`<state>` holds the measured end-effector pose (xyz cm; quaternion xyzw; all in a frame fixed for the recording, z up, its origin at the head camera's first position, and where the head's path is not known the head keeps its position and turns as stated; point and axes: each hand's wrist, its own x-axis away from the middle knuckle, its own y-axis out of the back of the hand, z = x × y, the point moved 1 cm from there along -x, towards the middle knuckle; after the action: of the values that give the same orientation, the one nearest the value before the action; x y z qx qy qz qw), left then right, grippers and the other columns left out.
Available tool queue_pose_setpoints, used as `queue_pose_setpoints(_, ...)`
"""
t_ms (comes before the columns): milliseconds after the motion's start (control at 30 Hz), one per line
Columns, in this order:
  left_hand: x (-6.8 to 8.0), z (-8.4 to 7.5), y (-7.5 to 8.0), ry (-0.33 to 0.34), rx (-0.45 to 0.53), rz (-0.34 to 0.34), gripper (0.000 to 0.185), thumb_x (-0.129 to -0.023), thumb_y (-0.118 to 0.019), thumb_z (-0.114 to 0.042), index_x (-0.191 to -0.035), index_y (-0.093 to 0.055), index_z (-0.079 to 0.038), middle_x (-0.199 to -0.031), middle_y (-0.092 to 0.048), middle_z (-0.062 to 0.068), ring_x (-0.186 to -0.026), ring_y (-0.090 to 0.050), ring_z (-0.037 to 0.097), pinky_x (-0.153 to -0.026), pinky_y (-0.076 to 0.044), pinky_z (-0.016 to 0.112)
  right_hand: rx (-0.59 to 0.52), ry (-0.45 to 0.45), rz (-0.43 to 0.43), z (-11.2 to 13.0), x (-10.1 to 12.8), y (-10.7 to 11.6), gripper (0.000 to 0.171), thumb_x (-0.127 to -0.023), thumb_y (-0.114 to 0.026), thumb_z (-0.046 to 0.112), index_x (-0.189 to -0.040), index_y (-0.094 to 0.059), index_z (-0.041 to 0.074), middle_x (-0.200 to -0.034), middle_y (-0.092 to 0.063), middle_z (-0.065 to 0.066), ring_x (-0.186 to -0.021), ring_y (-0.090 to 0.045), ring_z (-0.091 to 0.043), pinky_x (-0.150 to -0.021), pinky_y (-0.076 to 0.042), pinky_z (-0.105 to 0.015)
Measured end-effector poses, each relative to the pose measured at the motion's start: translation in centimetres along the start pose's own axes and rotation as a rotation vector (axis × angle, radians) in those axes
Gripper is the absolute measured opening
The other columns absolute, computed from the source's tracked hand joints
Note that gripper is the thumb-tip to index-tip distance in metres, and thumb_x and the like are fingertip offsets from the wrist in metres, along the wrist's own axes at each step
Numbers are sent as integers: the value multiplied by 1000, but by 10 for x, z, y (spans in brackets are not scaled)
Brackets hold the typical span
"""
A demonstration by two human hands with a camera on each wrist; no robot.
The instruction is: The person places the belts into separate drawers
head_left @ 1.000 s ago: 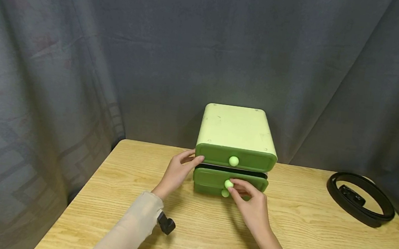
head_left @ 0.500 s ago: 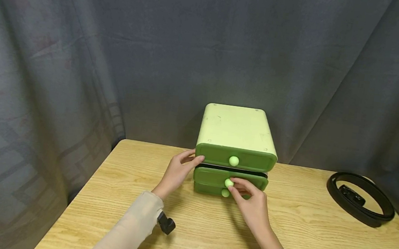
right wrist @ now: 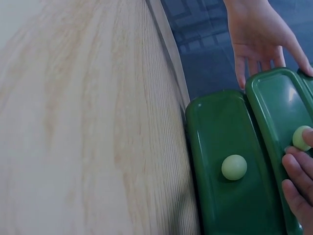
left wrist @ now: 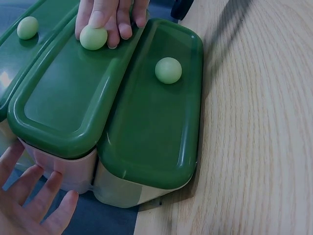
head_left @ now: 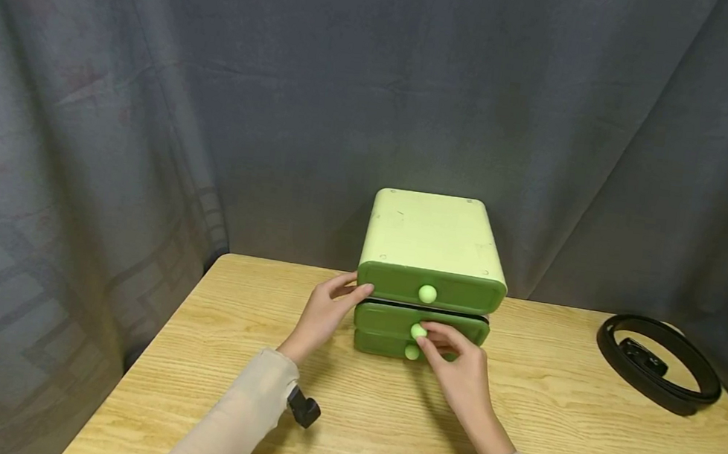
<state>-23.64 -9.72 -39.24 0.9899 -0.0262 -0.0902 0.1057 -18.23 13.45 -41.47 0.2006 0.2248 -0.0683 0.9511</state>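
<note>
The right hand (head_left: 463, 377) pinches the pale green round knob (head_left: 418, 331) of the middle dark green drawer front (head_left: 393, 322), fingers curled round it. The left hand (head_left: 322, 315) lies flat with straight fingers against the left side of the small pale green plastic three-drawer chest (head_left: 432, 235), which stands at the back of the light wooden table (head_left: 582, 446). A coiled black leather belt (head_left: 659, 362) lies well apart, to the right.

A coiled black belt (head_left: 659, 362) lies on the wooden table (head_left: 582, 446) before grey curtains (head_left: 151, 83).
</note>
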Motion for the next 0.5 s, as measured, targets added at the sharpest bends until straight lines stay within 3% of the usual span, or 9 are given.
queue_pose_setpoints(500,-1,1,-1,-2,1,-10,54,-91,-70,-46,-134,-62,-13,-136,-59,6,-123,-56,26,-105,-44,45,-10,-15,-18,-4,-4,-3,19,-87,-78,13,-106,-77,13,-93,-74,1,-80,-66,-13,-71,-54,-25)
